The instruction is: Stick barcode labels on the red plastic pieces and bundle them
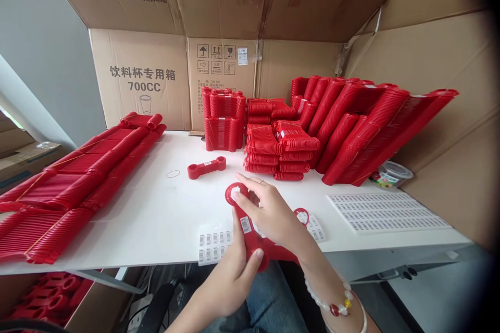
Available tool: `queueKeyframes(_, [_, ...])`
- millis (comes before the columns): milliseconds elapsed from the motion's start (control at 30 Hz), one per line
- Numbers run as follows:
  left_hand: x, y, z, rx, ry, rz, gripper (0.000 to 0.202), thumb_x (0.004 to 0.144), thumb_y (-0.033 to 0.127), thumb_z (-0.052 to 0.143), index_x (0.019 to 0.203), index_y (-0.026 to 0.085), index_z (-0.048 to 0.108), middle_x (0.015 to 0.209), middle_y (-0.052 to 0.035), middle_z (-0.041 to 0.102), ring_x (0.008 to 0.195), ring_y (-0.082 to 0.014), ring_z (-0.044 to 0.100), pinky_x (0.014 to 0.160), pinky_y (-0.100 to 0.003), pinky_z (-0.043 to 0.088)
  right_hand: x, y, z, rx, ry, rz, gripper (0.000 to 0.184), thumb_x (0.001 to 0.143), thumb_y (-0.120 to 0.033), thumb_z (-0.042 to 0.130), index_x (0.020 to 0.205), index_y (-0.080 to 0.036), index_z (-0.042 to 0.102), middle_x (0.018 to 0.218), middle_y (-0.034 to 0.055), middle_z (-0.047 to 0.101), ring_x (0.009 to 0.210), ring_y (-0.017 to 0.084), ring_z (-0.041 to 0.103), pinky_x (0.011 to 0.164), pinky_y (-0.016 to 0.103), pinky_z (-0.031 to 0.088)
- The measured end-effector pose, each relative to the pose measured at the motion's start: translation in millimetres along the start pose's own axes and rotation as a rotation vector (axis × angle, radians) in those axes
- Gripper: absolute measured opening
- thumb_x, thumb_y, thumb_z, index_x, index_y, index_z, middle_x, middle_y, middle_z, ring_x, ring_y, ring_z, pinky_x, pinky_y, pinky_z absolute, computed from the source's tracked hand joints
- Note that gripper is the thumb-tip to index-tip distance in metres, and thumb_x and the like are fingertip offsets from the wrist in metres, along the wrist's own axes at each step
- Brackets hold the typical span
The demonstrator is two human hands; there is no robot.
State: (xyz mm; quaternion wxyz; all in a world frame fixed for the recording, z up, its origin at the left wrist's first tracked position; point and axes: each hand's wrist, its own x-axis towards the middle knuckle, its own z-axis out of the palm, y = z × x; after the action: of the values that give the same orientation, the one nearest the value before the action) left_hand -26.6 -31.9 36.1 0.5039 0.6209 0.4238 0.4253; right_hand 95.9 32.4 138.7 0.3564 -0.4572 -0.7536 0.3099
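**White table, red plastic on every side**

White tabletop (156, 218) fronts open cardboard boxes (144, 78), with red stacks (78, 177) to my left and more red stacks (351, 125) at the back. My left hand (234, 276) is clenched around the lower end of a red carrier (250, 239), thumb pressed on its face just below a barcode label (246, 224). My right hand (273, 213) lies across its upper part, fingers stretched toward the ring end; I cannot tell whether it grips. I hold the carrier over the table's near edge, above a label sheet (213, 244). A loose red piece (206, 167) lies farther back, and another label sheet (386, 210) sits to the right.
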Motion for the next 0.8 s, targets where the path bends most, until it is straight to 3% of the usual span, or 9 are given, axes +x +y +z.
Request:
queueKeyframes(100, [1,0,0.9,-0.019,0.011,-0.042,0.091,0.096,0.042,0.048,0.154,0.019,-0.018,0.165,-0.0141,0.012,0.153,-0.0294,0.004,0.124,-0.049,0.020,2,-1,1,-0.010,0.002,-0.041,0.044,0.097,-0.026,0.047,0.140,-0.015,0.054,0.135,0.0119,0.060,0.126,0.024,0.056,0.104,0.041,0.047])
queueKeyframes(167, [3,0,1.8,-0.074,0.020,-0.059,0.089,0.095,0.044,0.051,0.156,0.021,-0.010,0.164,-0.0132,0.018,0.153,-0.0281,0.004,0.125,-0.047,0.017,4,-1,2,0.020,-0.027,-0.072,0.043,0.098,-0.026,0.047,0.139,-0.016,0.054,0.131,0.0108,0.063,0.116,0.022,0.062,0.100,0.039,0.049])
queueKeyframes(300, [9,-3,4.4,-0.290,-0.013,-0.060,0.074,0.089,0.044,0.061,0.151,0.024,0.026,0.154,-0.0120,0.041,0.144,-0.0293,0.035,0.119,-0.043,0.031,9,-1,5,0.054,-0.095,-0.110,0.044,0.098,-0.031,0.051,0.140,-0.020,0.054,0.128,0.0086,0.065,0.106,0.020,0.066,0.096,0.037,0.051])
queueKeyframes(400, [11,-6,6.1,-0.365,0.026,-0.138,0.054,0.082,0.047,0.070,0.127,0.019,0.055,0.130,-0.0124,0.062,0.125,-0.0307,0.055,0.107,-0.043,0.044,9,-5,9,0.072,-0.159,-0.127,0.044,0.098,-0.031,0.051,0.141,-0.021,0.052,0.130,0.0082,0.064,0.103,0.019,0.067,0.092,0.036,0.053])
queueKeyframes(467, [12,-6,6.2,-0.392,0.098,-0.189,0.046,0.079,0.047,0.073,0.112,0.017,0.063,0.111,-0.0108,0.069,0.110,-0.0286,0.062,0.098,-0.041,0.048,3,-10,7,0.067,-0.157,-0.187,0.044,0.098,-0.030,0.052,0.140,-0.020,0.052,0.134,0.0086,0.060,0.104,0.018,0.066,0.094,0.035,0.053])
queueKeyframes(533, [14,-3,5.0,-0.488,0.149,-0.219,0.044,0.078,0.047,0.073,0.110,0.017,0.064,0.100,-0.0083,0.070,0.098,-0.0243,0.064,0.089,-0.037,0.051,-8,-14,-3,0.051,-0.054,-0.286,0.040,0.097,-0.029,0.052,0.136,-0.020,0.055,0.135,0.0081,0.059,0.108,0.018,0.063,0.098,0.035,0.050])
queueKeyframes(633, [20,0,1.0,-0.689,0.248,-0.228,0.044,0.076,0.044,0.076,0.109,0.017,0.064,0.096,-0.0057,0.070,0.087,-0.0176,0.064,0.077,-0.028,0.052,-33,-6,-27,0.027,0.234,-0.339,0.026,0.098,-0.029,0.049,0.119,-0.022,0.064,0.115,0.0066,0.067,0.106,0.020,0.063,0.094,0.035,0.051])
queueKeyframes(733, [27,-2,-2.6,-0.797,0.435,-0.219,0.039,0.069,0.041,0.082,0.095,0.017,0.066,0.089,-0.0021,0.068,0.078,-0.0121,0.062,0.072,-0.024,0.053,-56,28,-50,-0.068,0.469,-0.183,0.022,0.099,-0.032,0.047,0.101,-0.022,0.067,0.093,0.0053,0.068,0.087,0.020,0.064,0.080,0.033,0.053])
queueKeyframes(800, [31,-6,-3.0,-0.824,0.509,-0.204,0.037,0.067,0.039,0.083,0.091,0.017,0.065,0.083,0.0001,0.066,0.072,-0.0099,0.060,0.071,-0.023,0.053,-66,60,-55,-0.213,0.454,-0.071,0.020,0.097,-0.032,0.050,0.092,-0.021,0.066,0.079,0.0034,0.066,0.071,0.018,0.062,0.069,0.032,0.052])
